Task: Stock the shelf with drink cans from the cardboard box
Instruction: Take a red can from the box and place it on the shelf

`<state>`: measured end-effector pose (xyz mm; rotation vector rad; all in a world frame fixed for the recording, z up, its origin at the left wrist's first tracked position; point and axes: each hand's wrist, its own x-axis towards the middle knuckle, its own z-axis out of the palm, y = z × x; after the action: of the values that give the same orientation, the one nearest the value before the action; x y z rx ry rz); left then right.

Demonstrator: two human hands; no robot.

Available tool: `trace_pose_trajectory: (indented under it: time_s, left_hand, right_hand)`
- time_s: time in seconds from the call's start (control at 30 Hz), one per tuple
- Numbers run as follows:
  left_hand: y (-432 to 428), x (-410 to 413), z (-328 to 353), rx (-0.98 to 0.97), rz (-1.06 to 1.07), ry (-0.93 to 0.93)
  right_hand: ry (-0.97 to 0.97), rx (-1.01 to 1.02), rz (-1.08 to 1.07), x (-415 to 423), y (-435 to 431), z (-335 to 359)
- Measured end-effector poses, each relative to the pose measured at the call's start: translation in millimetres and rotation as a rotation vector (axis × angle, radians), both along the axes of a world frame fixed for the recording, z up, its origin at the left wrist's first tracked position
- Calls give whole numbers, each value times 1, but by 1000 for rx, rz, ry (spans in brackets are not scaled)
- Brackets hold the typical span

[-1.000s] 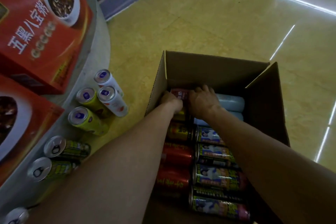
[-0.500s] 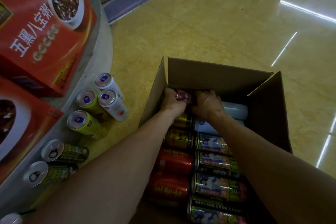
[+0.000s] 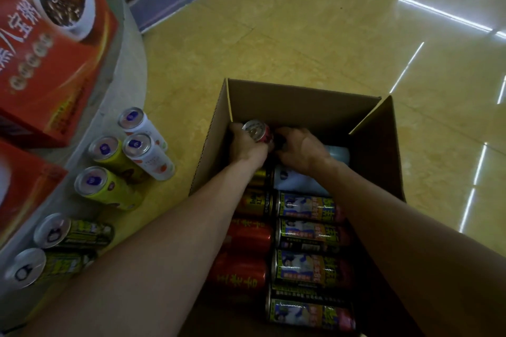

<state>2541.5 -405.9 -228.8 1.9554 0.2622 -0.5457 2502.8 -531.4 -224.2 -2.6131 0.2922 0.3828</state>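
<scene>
Glossy yellow shop floor (image 3: 287,35), viewed from above. Red can (image 3: 257,131) tipped top-up at far end of open cardboard box (image 3: 295,101), wrapped by left hand (image 3: 245,149); right hand (image 3: 304,152) just beside, fingers curled, hold impossible to tell. Other cans (image 3: 306,235) lying in rows nearer. Likely step: lifting one out. Next: clearing box wall, carrying left toward grouped cans (image 3: 131,156) by shelf base (image 3: 123,76).

Matt cardboard box (image 3: 287,101), shiny metal cans (image 3: 309,238), glossy tiled floor (image 3: 301,35)
</scene>
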Motion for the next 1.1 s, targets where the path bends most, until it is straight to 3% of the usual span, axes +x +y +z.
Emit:
trace_pose_trajectory:
  time_s: [0.2,0.37,0.5,0.63,0.73,1.1]
  left_hand:
    - [9,-6,31,-192,-59,-181]
    - [24,-10,67,-319,-48,-68]
    - [40,-20,118,-422,-109,81]
    - [60,-44,162,-539,-238,173]
    - [76,-61,177,-516,-334,192]
    - [87,-79,178,-519,-308,116]
  right_hand:
    - [-40,150,-35,-4,-1,21]
    - [-29,545,-183,-25,11,59]
    - [-40,727,-232,-48,26,106]
    - [-107,780,-247,-79,44,155]
    - [-110,756,-292,-101,52,171]
    - [-42,707,-227,-103,52,189]
